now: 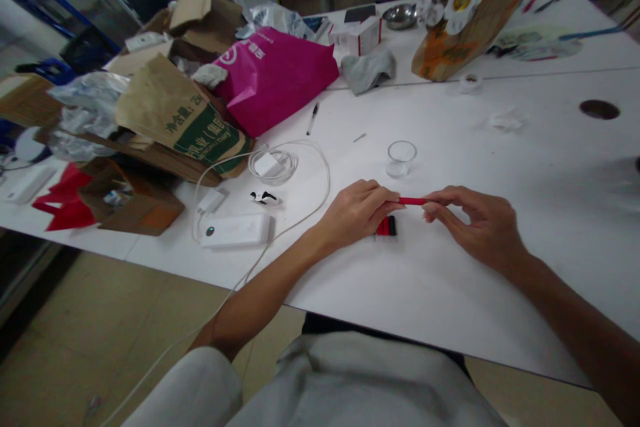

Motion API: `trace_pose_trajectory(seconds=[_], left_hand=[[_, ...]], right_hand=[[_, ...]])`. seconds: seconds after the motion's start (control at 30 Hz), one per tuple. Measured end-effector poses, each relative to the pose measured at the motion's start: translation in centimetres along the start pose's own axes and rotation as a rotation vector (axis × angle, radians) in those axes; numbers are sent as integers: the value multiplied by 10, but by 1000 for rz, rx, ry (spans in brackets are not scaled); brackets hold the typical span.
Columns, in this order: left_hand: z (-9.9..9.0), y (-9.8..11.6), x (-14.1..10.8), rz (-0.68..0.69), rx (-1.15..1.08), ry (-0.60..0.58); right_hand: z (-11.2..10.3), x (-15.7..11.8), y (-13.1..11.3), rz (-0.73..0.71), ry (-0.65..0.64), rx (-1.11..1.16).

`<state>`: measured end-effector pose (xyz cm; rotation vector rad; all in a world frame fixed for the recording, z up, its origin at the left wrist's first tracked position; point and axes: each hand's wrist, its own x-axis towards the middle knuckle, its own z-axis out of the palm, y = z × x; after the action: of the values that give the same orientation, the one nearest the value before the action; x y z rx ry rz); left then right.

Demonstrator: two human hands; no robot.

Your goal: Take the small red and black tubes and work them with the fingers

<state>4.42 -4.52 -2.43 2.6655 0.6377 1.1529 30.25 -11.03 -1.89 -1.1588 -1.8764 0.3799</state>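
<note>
Between my two hands a thin red stick point(412, 201), perhaps a pen or pencil, is held level above the white table. My left hand point(357, 210) is closed on its left end, and my right hand point(473, 220) pinches the other end between thumb and fingers. Below my left hand lies a small group of red and black pieces point(386, 226), partly hidden by that hand. Just beyond the hands stands a clear round cup point(401, 159). What the stick's covered ends look like is hidden.
A white power bank point(236, 231) with a looping white cable point(327, 173) lies to the left, beside a charger point(269, 165). Behind are a magenta bag point(280, 73), a brown paper sack point(175, 113), cardboard boxes point(133, 203) and a black pen point(313, 119). A grey cloth point(367, 70) lies further back.
</note>
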Motion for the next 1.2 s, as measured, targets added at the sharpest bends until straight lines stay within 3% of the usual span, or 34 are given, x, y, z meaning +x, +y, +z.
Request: trace_pose_trajectory(seconds=[0.4,1.0,1.2], left_hand=[[1,4,-2,-76,-124,-9],[-1,3,1,2,-4,-5],[-1,2,2,5,9,24]], right_hand=[[-1,-2,2,-34,36,73],[-1,3,-2,2,-72,-28],[3,-3,3,3,12,0]])
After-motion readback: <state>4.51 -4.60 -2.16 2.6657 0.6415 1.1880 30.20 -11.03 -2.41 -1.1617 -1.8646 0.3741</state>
